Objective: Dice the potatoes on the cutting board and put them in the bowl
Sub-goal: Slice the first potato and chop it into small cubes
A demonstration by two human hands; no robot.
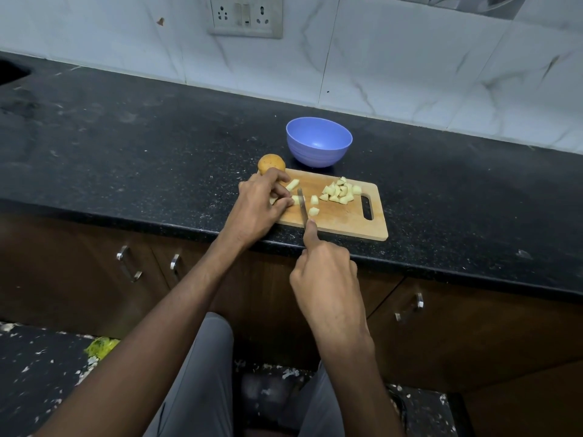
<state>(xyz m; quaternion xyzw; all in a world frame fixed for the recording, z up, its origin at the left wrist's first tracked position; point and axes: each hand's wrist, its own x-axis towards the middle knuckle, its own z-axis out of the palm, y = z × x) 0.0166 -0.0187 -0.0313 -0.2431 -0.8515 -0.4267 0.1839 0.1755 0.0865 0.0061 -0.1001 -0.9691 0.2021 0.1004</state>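
A wooden cutting board [347, 220] lies near the counter's front edge. My left hand [260, 201] holds down pale potato strips [292, 184] at the board's left end, fingers curled over them. My right hand [325, 269] grips a knife [302, 205], forefinger along its spine, with the blade down on the strip beside my left fingertips. A pile of diced potato [339, 190] sits on the board's right part, with two loose cubes [314, 205] nearer the knife. A whole unpeeled potato [271, 164] rests at the board's far left corner. The blue bowl [318, 141] stands just behind the board and looks empty.
The black stone counter [142, 146] runs left and right of the board. A tiled wall with a socket panel [245, 15] rises behind. Brown cabinet doors with metal handles [127, 263] lie below the counter edge. A sink corner [12, 72] shows at far left.
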